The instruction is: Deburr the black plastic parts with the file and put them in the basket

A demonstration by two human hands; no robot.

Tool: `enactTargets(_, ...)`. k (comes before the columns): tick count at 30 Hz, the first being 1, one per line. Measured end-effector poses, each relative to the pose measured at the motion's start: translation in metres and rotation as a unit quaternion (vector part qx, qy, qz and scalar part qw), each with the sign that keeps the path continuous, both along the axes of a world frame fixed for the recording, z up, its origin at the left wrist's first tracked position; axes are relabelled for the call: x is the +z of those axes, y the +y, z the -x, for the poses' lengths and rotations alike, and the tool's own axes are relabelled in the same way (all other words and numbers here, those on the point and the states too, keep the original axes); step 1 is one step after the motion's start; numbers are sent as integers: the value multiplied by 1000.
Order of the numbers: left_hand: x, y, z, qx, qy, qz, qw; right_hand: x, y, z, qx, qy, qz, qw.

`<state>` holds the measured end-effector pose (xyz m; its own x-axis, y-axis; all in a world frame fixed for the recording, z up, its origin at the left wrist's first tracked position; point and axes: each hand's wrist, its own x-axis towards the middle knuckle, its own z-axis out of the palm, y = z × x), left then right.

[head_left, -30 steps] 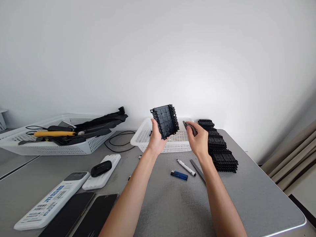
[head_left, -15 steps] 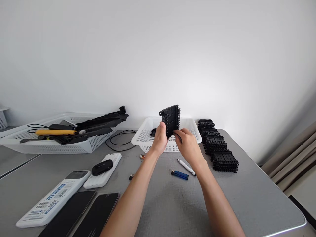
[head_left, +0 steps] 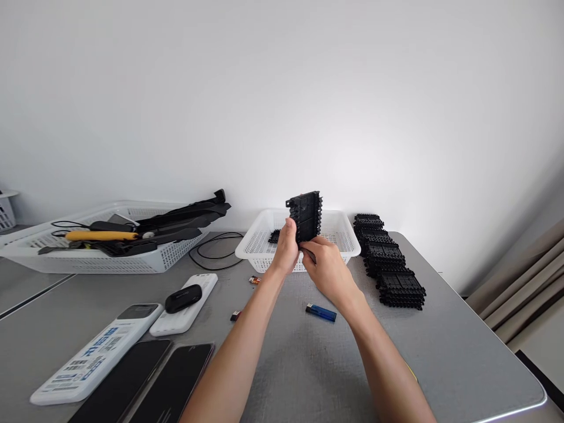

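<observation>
My left hand [head_left: 286, 245] is closed around the left side of a stack of black plastic plates [head_left: 307, 216] with toothed edges, thumb on the near face. The stack stands upright in the air over a white basket [head_left: 352, 238]. My right hand [head_left: 326, 261] has its fingers bent in at the stack's lower edge, pinching it near the left hand. The right fingertips are partly hidden. Another small black toothed piece [head_left: 274, 236] lies inside the basket.
Several stacks of black plates [head_left: 400, 288] stand at right. A blue lighter [head_left: 321, 312] lies below my hands. At left are a basket of tools [head_left: 101, 267], a coiled cable [head_left: 207, 258], power banks [head_left: 99, 355] and phones [head_left: 174, 382].
My right hand has slid left and slightly down along the stack's lower edge, closer to my left hand. The stack has dropped slightly. The white marker is now hidden behind my right arm.
</observation>
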<state>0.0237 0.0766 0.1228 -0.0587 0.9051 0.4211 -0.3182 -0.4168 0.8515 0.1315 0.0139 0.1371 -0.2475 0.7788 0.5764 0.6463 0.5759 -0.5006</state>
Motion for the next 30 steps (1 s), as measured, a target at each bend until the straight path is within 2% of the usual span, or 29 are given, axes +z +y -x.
enactTargets(3,3,1,1,-40,-49,48,997,4,-4,-5,39,20,9,999)
enactTargets(7,13,3,12,6,-106,72,992,6,-7,-9,98,-14,61,993)
enactTargets(9,18,3,20,1,-123,64,990,5,-9,-9,102,-30,95,990)
enactTargets(11,21,3,26,-15,-147,68,987,2,-9,-8,109,-50,152,981)
enactTargets(15,24,0,28,-39,-189,99,976,-8,-2,-10,168,-117,283,937)
enactTargets(17,26,-1,28,-44,-192,112,974,-15,5,-14,127,-141,307,933)
enactTargets(19,27,-1,27,-57,-190,118,973,-22,15,-18,10,-192,321,927)
enactTargets(21,28,-2,27,-75,-189,116,972,-30,25,-20,-103,-267,343,895)
enactTargets(22,29,-2,27,-82,-190,117,971,-34,30,-21,-134,-288,356,879)
enactTargets(27,28,-3,28,-107,-189,135,967,-57,48,-20,-166,-316,412,838)
enactTargets(30,28,-4,27,-130,-181,138,965,-69,55,-20,-156,-316,429,832)
